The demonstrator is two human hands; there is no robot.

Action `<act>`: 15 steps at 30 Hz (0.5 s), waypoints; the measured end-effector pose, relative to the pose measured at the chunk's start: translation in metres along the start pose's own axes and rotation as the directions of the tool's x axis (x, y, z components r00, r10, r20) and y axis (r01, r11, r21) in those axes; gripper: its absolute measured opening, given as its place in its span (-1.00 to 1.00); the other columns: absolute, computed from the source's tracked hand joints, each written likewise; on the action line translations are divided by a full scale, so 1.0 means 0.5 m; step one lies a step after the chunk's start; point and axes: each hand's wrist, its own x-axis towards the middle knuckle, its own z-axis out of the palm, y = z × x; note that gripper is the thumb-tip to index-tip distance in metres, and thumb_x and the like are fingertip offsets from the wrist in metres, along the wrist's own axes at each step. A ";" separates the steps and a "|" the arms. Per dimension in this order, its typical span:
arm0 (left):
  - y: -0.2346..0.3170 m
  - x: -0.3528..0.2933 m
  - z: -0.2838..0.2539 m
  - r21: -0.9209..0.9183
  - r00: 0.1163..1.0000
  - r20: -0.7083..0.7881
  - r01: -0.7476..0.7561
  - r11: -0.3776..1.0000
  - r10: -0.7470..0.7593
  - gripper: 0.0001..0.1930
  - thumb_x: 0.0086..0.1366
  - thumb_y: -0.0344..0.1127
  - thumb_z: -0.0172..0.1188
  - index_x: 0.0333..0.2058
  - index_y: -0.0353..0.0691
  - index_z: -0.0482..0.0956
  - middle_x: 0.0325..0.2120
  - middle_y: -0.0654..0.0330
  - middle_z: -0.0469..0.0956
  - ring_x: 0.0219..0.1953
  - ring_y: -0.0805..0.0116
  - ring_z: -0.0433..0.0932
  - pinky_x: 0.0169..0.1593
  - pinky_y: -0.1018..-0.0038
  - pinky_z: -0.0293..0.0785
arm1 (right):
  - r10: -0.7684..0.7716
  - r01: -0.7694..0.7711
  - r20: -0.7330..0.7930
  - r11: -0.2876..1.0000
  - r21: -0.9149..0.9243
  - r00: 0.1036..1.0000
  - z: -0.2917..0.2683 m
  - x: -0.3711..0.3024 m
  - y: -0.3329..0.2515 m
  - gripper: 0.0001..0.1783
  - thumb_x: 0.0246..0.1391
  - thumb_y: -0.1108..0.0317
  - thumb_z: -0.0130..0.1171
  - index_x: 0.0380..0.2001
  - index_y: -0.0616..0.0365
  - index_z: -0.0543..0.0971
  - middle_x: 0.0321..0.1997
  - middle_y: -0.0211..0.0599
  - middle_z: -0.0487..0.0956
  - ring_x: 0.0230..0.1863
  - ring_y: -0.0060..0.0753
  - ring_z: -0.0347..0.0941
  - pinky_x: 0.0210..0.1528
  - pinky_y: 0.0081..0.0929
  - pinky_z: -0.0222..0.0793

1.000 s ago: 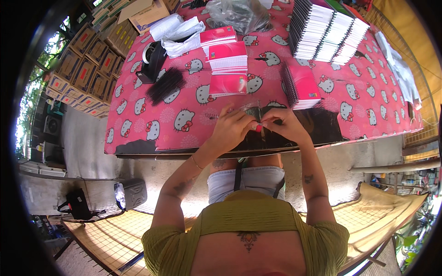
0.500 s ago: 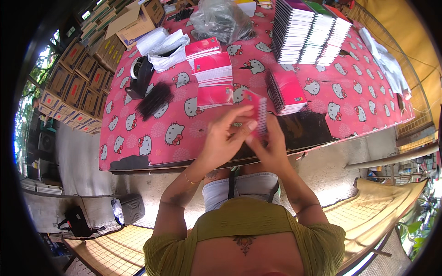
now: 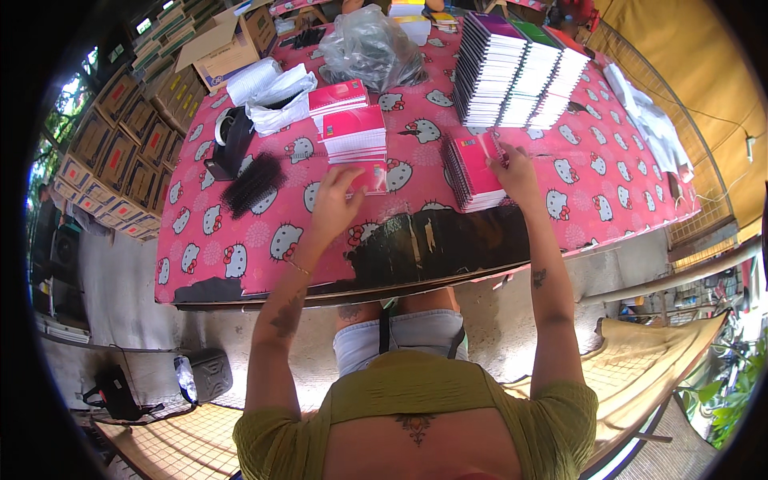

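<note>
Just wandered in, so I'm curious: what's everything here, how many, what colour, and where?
Table: one, pink patterned cover, centre
Left notebook piles: three, pink, mid-table
Right notebook pile: one, pink, right of those
Tall notebook stacks: three, purple, green and reddish tops, far right
Tape dispenser: one, black, left
Bristly bundle: one, black, beside the dispenser
Plastic wrapping: count unclear, white, rear left
Clear plastic bag: one, greyish, far middle
Closed boxes: many, brown, stacked left
Open box: one, brown, far left
Floor case: one, grey, lower left
Top: one, olive, lower middle
Left hand: one, fingers at the front left pile
Right hand: one, fingers at the right pile
</note>
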 end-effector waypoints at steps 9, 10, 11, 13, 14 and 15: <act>-0.104 -0.015 0.004 0.293 0.929 0.276 -0.327 0.898 0.248 -0.71 0.29 -0.32 0.16 -0.03 -0.23 0.54 0.00 0.01 0.57 0.06 0.01 0.53 0.13 0.20 0.48 | -0.231 0.205 -0.294 0.972 -0.119 0.927 -0.013 -0.043 -0.096 -0.48 0.09 0.16 0.31 0.09 0.14 0.55 -0.01 -0.04 0.53 0.04 0.03 0.48 0.06 -0.10 0.41; -0.110 -0.018 -0.002 0.294 0.931 0.267 -0.326 0.898 0.250 -0.72 0.29 -0.32 0.16 -0.04 -0.24 0.53 -0.02 0.01 0.58 0.05 0.02 0.54 0.10 0.19 0.48 | -0.284 0.292 -0.229 0.956 0.001 0.931 -0.016 -0.061 -0.130 -0.49 0.08 0.18 0.32 0.09 0.13 0.55 0.01 -0.04 0.52 0.04 0.03 0.48 0.08 -0.11 0.40; -0.117 -0.020 -0.010 0.297 0.933 0.258 -0.324 0.898 0.251 -0.72 0.29 -0.33 0.15 -0.04 -0.25 0.52 -0.05 0.02 0.58 0.03 0.04 0.55 0.08 0.19 0.49 | -0.343 0.366 -0.169 0.922 0.128 0.924 -0.015 -0.082 -0.169 -0.49 0.08 0.21 0.33 0.09 0.13 0.55 0.03 -0.05 0.51 0.05 0.03 0.47 0.10 -0.13 0.39; -0.083 -0.012 -0.022 0.326 0.939 0.232 -0.320 0.889 0.253 -0.74 0.29 -0.34 0.14 -0.06 -0.25 0.52 -0.11 0.03 0.59 -0.01 0.06 0.56 0.01 0.18 0.50 | -0.422 0.434 -0.109 0.846 0.310 0.900 0.004 -0.129 -0.206 -0.47 0.05 0.25 0.36 0.10 0.12 0.54 0.06 -0.05 0.50 0.07 0.02 0.46 0.12 -0.16 0.37; -0.046 -0.009 -0.035 0.358 0.946 0.210 -0.308 0.881 0.246 -0.75 0.29 -0.33 0.14 -0.07 -0.25 0.52 -0.14 0.04 0.60 -0.04 0.08 0.57 -0.02 0.18 0.50 | -0.444 0.446 -0.096 0.816 0.367 0.891 0.017 -0.152 -0.213 -0.45 0.02 0.28 0.38 0.11 0.12 0.53 0.07 -0.05 0.50 0.08 0.02 0.45 0.13 -0.18 0.36; -0.001 -0.006 -0.058 0.403 0.954 0.184 -0.293 0.867 0.236 -0.76 0.29 -0.33 0.15 -0.08 -0.24 0.52 -0.17 0.05 0.60 -0.07 0.09 0.59 -0.06 0.18 0.50 | -0.476 0.466 -0.091 0.773 0.431 0.875 0.032 -0.169 -0.226 -0.43 0.00 0.30 0.41 0.12 0.11 0.52 0.08 -0.04 0.49 0.09 0.01 0.45 0.13 -0.20 0.35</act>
